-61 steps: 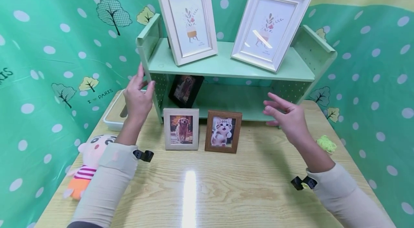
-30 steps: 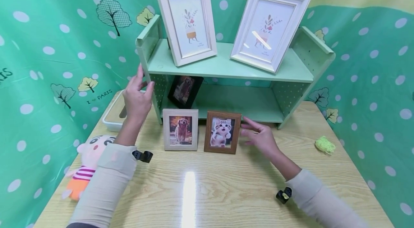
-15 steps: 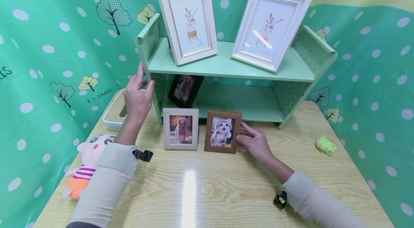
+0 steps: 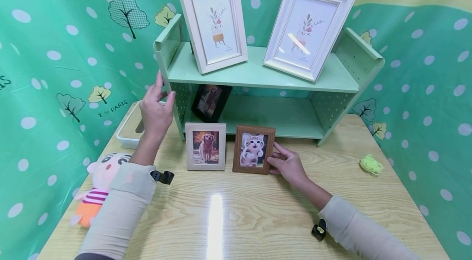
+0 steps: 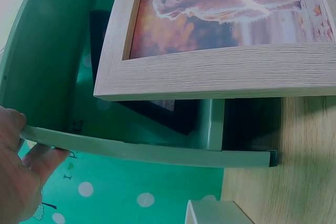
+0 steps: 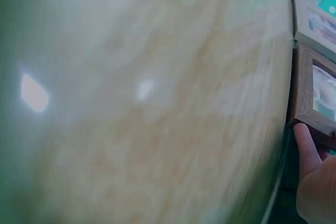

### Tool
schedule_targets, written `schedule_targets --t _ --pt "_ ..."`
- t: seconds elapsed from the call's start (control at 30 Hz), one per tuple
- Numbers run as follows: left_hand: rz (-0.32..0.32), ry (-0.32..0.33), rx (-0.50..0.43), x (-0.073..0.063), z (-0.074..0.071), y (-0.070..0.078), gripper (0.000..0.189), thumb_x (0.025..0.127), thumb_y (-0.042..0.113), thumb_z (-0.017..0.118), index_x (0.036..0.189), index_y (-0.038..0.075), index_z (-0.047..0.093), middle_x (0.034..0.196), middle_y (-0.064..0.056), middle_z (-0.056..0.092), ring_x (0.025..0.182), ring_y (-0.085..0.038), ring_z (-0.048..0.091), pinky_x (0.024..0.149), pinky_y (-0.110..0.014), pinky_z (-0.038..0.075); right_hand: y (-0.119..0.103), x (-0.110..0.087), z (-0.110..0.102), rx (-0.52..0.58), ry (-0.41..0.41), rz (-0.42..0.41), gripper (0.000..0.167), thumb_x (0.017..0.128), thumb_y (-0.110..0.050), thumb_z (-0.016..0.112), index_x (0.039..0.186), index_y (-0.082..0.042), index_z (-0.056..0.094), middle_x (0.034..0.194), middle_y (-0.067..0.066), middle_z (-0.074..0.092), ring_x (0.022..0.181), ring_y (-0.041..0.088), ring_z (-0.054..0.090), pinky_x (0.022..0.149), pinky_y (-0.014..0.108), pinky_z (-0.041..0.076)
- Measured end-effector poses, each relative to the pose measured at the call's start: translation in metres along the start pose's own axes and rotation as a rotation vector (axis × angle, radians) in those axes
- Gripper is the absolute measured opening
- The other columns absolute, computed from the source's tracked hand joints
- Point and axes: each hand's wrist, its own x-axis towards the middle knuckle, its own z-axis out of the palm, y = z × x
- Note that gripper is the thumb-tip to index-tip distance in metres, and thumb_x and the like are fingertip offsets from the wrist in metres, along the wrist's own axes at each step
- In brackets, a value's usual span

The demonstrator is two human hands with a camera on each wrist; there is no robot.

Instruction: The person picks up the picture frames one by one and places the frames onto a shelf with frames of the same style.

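Note:
In the head view my right hand (image 4: 290,165) pinches the right edge of a brown wooden photo frame (image 4: 237,149) with a kitten picture, thumb on the front and other fingers partly hidden behind. The frame stands upright on the table before the green shelf (image 4: 265,79). In the right wrist view the thumb (image 6: 306,148) presses the brown frame's lower corner. My left hand (image 4: 156,108) holds the shelf's left side panel; the left wrist view shows fingers (image 5: 50,162) on both sides of the panel's edge (image 5: 131,149). A whitish photo frame (image 4: 189,149) with a dog picture stands left of the brown one.
Two white frames with plant prints, one left (image 4: 241,42) and one right (image 4: 274,46), lean on the top shelf. A dark frame (image 4: 217,106) tilts below. At left are a white-rimmed tray (image 4: 127,142) and a plush doll (image 4: 96,196); at right, a yellow-green bundle (image 4: 371,165).
My right hand has moved left from in front of the shelf's right side to the brown photo frame and taken its right edge. The left hand stays on the shelf panel.

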Motion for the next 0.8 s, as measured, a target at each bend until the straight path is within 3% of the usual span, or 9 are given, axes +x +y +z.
schedule_targets --t 0.47,0.8 --pt "0.003 0.003 -0.004 -0.0002 0.0002 0.0011 0.059 0.097 0.01 0.066 0.153 0.018 0.046 0.123 -0.025 0.067 0.109 -0.04 0.072 0.095 -0.045 0.064 0.0027 0.0007 0.0001 0.029 -0.033 0.025 0.069 0.097 -0.003 0.066 0.158 -0.016 0.038 0.145 0.025 0.056 0.116 0.032 0.069 0.078 0.039 0.069" --pt "0.006 0.007 -0.004 0.0002 0.0006 0.001 0.061 0.096 0.007 0.067 0.152 0.019 0.046 0.126 -0.024 0.067 0.11 -0.039 0.072 0.096 -0.045 0.064 0.0024 0.0003 -0.0016 0.055 -0.034 0.023 0.069 0.097 -0.001 0.065 0.158 -0.014 0.035 0.144 0.028 0.055 0.112 0.028 0.071 0.078 0.038 0.069"
